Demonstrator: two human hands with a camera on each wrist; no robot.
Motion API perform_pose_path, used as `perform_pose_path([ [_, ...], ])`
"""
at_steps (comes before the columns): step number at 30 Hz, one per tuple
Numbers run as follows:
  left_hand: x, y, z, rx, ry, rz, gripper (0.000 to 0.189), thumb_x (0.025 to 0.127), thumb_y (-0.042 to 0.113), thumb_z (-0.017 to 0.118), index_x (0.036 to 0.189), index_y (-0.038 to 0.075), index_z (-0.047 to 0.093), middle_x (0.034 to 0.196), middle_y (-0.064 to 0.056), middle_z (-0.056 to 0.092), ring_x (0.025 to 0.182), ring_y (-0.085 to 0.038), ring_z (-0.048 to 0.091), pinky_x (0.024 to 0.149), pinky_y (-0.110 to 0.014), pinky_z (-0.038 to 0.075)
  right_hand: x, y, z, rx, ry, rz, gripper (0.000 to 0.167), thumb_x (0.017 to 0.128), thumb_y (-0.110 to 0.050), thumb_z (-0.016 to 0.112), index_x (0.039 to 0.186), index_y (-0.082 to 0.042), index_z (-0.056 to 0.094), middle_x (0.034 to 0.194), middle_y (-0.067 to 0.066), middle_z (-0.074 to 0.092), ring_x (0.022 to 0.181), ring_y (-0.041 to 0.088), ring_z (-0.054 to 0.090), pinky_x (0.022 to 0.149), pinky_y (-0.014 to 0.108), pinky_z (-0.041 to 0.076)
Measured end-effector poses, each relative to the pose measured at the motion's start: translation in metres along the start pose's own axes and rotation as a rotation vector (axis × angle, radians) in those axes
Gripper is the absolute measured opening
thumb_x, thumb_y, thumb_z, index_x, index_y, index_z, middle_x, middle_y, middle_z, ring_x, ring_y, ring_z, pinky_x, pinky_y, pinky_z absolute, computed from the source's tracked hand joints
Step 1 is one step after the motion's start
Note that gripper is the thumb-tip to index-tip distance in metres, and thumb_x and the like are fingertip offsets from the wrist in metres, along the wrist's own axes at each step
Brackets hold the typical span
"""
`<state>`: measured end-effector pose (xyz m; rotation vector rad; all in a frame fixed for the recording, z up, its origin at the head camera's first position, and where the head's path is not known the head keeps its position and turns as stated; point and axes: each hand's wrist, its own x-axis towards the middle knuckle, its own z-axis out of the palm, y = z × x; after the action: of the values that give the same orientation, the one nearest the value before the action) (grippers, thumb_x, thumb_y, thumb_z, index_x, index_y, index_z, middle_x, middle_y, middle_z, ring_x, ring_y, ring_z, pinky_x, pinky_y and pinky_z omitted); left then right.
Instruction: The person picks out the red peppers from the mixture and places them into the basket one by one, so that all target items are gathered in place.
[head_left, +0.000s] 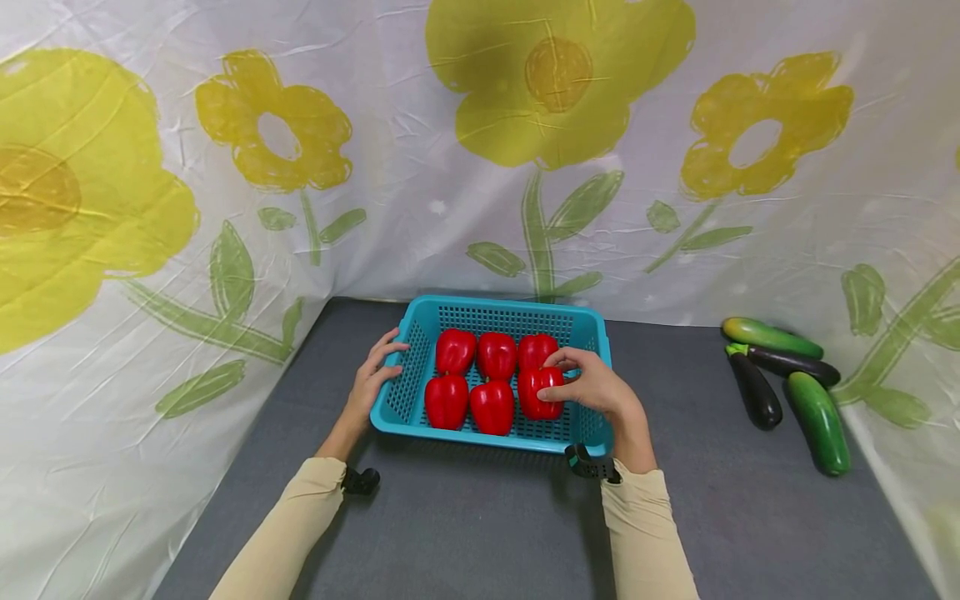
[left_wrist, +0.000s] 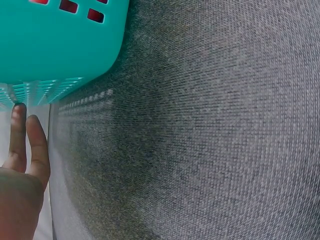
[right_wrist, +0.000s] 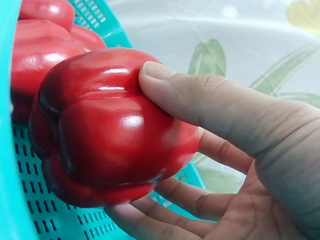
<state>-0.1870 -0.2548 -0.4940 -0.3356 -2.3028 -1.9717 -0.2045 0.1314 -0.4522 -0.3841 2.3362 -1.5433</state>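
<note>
A blue plastic basket (head_left: 480,442) with perforated walls holds several red bell peppers (head_left: 447,402) set in two rows. My right hand (head_left: 596,387) grips the bell pepper (head_left: 540,393) at the front right of the group. In the right wrist view, the thumb presses on top of this bell pepper (right_wrist: 120,125) and the other fingers curve beneath it, above the basket floor. At the basket's left end, my left hand (head_left: 367,379) rests against the side with its fingers extended. The left wrist view has two fingers (left_wrist: 37,145) by the basket wall (left_wrist: 60,50).
On the grey table (head_left: 480,525), to the right, lie a green cucumber (head_left: 817,423), a yellow-green cucumber (head_left: 772,337) and two dark eggplants (head_left: 756,392). A white cloth with yellow flowers (head_left: 405,167) hangs behind and along the sides.
</note>
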Motion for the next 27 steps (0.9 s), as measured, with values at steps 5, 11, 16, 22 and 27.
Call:
perform_pose_path([
  [5, 0.000, -0.001, 0.000, -0.001, -0.001, 0.001, 0.037, 0.100, -0.006, 0.045, 0.135, -0.015, 0.050, 0.162, -0.023, 0.022, 0.143, -0.036, 0.024, 0.103, -0.045, 0.034, 0.001, 0.000, 0.001, -0.028, -0.008, 0.006, 0.041, 0.083, -0.013, 0.084, 0.115, -0.001, 0.061, 0.124, 0.021, 0.057, 0.120, 0.042, 0.048, 0.081, 0.053, 0.054],
  [11, 0.001, -0.001, -0.001, -0.005, -0.004, 0.004, 0.037, 0.100, -0.005, 0.045, 0.136, -0.015, 0.049, 0.162, -0.025, 0.021, 0.143, -0.037, 0.023, 0.102, -0.043, 0.035, 0.000, -0.004, 0.001, 0.006, -0.035, 0.072, 0.034, 0.088, -0.012, 0.080, 0.112, 0.000, 0.060, 0.129, 0.026, 0.054, 0.108, 0.038, 0.058, 0.084, 0.053, 0.054],
  [16, 0.001, 0.000, -0.001, -0.001, -0.003, 0.004, 0.037, 0.100, -0.006, 0.045, 0.136, -0.015, 0.050, 0.162, -0.024, 0.021, 0.144, -0.037, 0.023, 0.103, -0.046, 0.033, -0.001, -0.006, -0.006, 0.013, -0.040, 0.063, 0.038, 0.092, -0.017, 0.076, 0.120, 0.002, 0.058, 0.135, 0.028, 0.050, 0.109, 0.043, 0.058, 0.085, 0.052, 0.053],
  [22, 0.001, 0.000, 0.000, 0.016, 0.001, 0.006, 0.037, 0.100, -0.005, 0.046, 0.136, -0.015, 0.050, 0.162, -0.025, 0.022, 0.144, -0.038, 0.023, 0.105, -0.050, 0.033, -0.003, -0.005, -0.012, -0.046, -0.050, 0.000, 0.054, 0.094, -0.023, 0.074, 0.136, 0.003, 0.053, 0.142, 0.027, 0.048, 0.129, 0.043, 0.045, 0.090, 0.050, 0.050],
  [27, 0.000, 0.000, 0.001, 0.003, 0.004, 0.004, 0.038, 0.100, -0.006, 0.046, 0.136, -0.014, 0.050, 0.162, -0.025, 0.021, 0.144, -0.039, 0.023, 0.106, -0.054, 0.030, -0.006, -0.006, -0.015, -0.033, -0.092, -0.017, 0.064, 0.093, -0.026, 0.076, 0.145, -0.002, 0.047, 0.148, 0.027, 0.042, 0.134, 0.043, 0.041, 0.094, 0.051, 0.049],
])
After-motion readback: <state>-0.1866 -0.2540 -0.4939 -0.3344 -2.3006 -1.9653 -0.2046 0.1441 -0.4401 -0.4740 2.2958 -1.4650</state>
